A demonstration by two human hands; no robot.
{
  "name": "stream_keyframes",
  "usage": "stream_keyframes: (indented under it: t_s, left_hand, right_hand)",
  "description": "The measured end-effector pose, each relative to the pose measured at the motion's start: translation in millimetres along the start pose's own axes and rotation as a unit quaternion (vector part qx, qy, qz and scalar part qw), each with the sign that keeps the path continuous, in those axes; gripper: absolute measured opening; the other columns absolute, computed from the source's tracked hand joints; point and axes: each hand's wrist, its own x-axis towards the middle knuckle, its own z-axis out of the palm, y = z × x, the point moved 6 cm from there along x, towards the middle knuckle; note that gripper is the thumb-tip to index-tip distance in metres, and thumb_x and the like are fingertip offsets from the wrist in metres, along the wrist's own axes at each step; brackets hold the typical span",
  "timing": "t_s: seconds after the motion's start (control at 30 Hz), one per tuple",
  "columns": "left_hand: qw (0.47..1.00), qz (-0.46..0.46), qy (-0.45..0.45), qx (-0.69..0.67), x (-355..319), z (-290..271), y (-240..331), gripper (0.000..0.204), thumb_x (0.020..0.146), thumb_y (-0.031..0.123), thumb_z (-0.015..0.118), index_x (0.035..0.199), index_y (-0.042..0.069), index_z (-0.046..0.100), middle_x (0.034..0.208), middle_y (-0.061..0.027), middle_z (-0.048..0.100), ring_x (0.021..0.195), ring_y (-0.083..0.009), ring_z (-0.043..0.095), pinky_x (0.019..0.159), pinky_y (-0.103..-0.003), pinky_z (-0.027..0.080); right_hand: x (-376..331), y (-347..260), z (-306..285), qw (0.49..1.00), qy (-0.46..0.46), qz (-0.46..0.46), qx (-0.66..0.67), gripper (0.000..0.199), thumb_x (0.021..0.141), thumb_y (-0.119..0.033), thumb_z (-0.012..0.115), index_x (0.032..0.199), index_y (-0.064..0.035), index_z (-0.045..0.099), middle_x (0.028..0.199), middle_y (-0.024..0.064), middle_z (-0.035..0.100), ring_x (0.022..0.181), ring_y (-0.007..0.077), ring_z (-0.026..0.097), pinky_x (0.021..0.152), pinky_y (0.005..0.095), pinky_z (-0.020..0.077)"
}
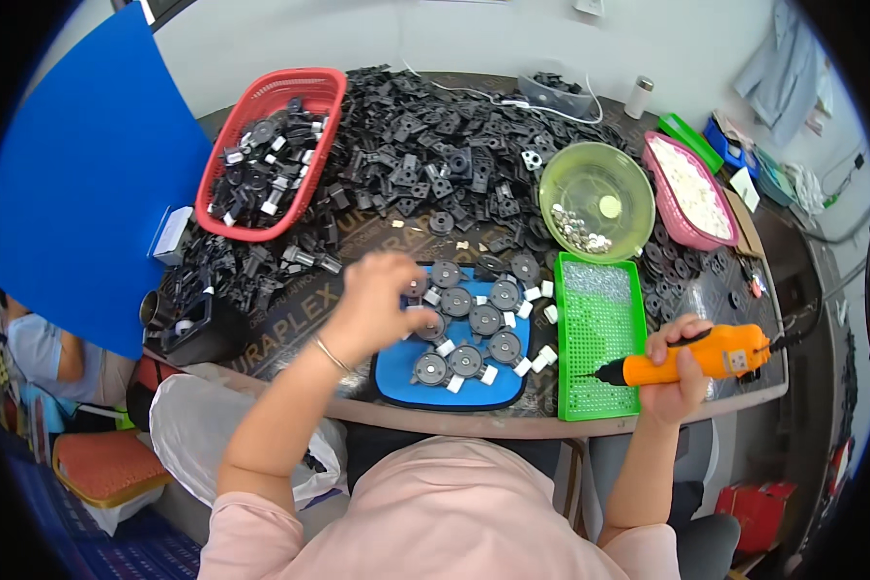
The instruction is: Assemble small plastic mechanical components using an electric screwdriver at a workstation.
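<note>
My right hand [675, 372] is wrapped round an orange electric screwdriver [723, 354], its black tip pointing left over a green perforated tray [601, 411]. Small silvery screws [597, 282] lie in the far end of that tray. Over the left edge of a blue mat [391, 380] hovers my left hand [372, 302], thumb and fingers curved and apart. Several round black wheel-like parts [466, 361] with white blocks [489, 374] cover the mat. One such part lies just beside my left fingertips; whether they touch it I cannot tell.
Black plastic parts [406, 135] are heaped across the table's far side. A red basket [333, 126] of parts stands far left, a yellow-green bowl [633, 184] and a pink basket [659, 179] of white pieces far right. A plastic bag [198, 425] hangs at the near left edge.
</note>
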Motion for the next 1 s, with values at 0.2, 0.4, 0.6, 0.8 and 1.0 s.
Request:
stream_keyframes:
  t_s: [0.2,0.4,0.6,0.8,1.0]
  left_hand:
    - [0.999,-0.042,-0.008,0.027,4,51,24,0.052,0.061,0.025,0.081,0.107,0.009,0.064,0.116,-0.0087,0.051,0.115,-0.0272,0.043,0.097,-0.042,0.027]
    - [0.997,-0.023,-0.061,0.051,19,70,15,0.052,0.058,0.022,0.082,0.106,0.018,0.064,0.128,-0.0116,0.042,0.123,-0.0317,0.034,0.1,-0.046,0.023]
    - [0.999,-0.013,-0.028,0.011,27,42,22,0.051,0.056,0.013,0.081,0.102,0.01,0.06,0.125,-0.0116,0.048,0.121,-0.0322,0.04,0.099,-0.045,0.03]
    - [0.981,0.11,-0.039,-0.153,8,39,83,0.046,0.058,0.003,0.072,0.101,0.005,0.056,0.109,-0.0151,0.055,0.106,-0.034,0.05,0.092,-0.04,0.04]
    - [0.93,0.165,-0.239,-0.227,-41,103,140,0.049,0.062,0.006,0.074,0.107,0.003,0.056,0.109,-0.0145,0.056,0.105,-0.0335,0.051,0.089,-0.039,0.043]
  right_hand:
    - [-1,-2,-3,1.0,0.005,0.001,-0.005,0.026,0.079,-0.008,0.06,0.1,-0.0043,0.047,0.092,0.0089,0.046,0.069,0.016,0.048,0.063,0.027,0.0419]
    - [-4,-3,-11,0.999,0.048,0.001,-0.014,0.028,0.077,-0.007,0.063,0.1,-0.0052,0.047,0.092,0.0086,0.047,0.067,0.0162,0.049,0.061,0.0263,0.0427]
    - [0,-1,-14,0.997,0.056,-0.021,-0.046,0.026,0.077,-0.002,0.062,0.098,-0.0022,0.047,0.089,0.0102,0.047,0.067,0.0171,0.05,0.059,0.0272,0.0434]
    - [-5,11,-11,0.993,0.046,-0.025,-0.109,0.025,0.075,0.003,0.061,0.096,0.0008,0.047,0.089,0.0125,0.049,0.064,0.0168,0.05,0.058,0.0275,0.0457]
    - [-1,25,2,0.991,0.008,-0.037,-0.131,0.025,0.074,0.008,0.06,0.095,0.001,0.049,0.088,0.0114,0.05,0.063,0.0165,0.054,0.057,0.0272,0.0474]
